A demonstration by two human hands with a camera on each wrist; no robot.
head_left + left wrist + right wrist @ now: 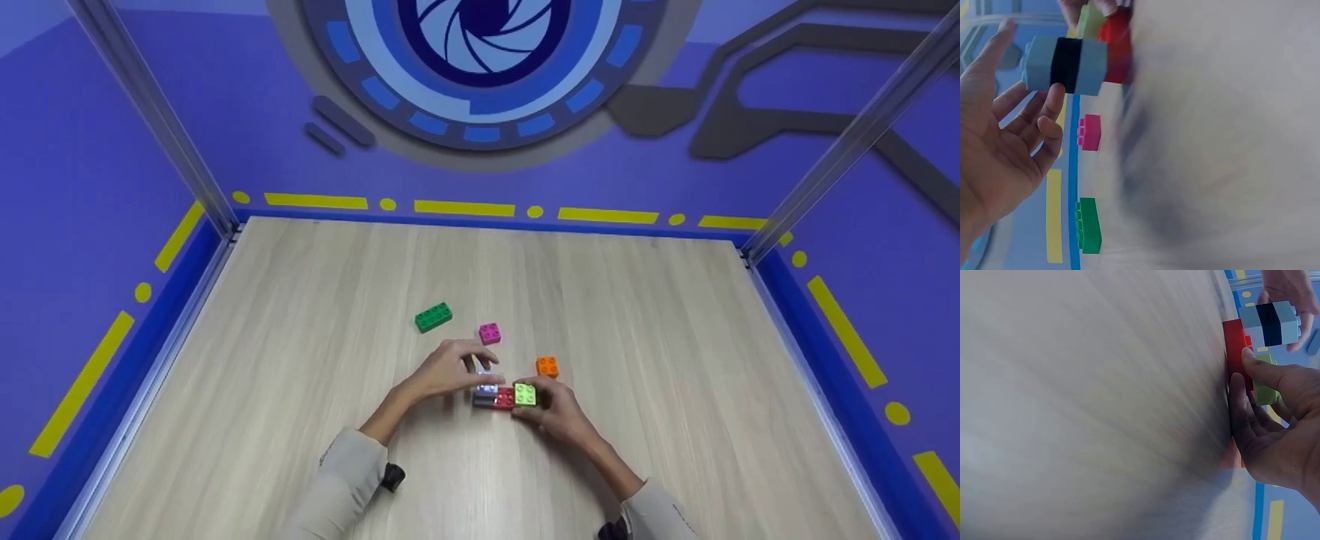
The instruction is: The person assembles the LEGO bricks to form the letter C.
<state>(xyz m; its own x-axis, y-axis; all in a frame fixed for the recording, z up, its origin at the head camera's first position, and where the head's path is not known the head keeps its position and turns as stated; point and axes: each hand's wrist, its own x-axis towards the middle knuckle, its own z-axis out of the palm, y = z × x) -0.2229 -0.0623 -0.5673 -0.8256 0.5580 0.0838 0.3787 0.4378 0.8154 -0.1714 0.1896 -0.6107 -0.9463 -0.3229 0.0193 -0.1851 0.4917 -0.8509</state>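
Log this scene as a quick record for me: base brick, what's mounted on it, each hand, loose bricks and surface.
Base: red brick
Mounted: light-blue block with a black band at one end; lime-green brick at the other
Left hand: open beside the light-blue block; contact unclear
Right hand: grips the red brick at its lime-green end
Loose: dark green brick, pink brick, orange brick
Surface: wood-look table
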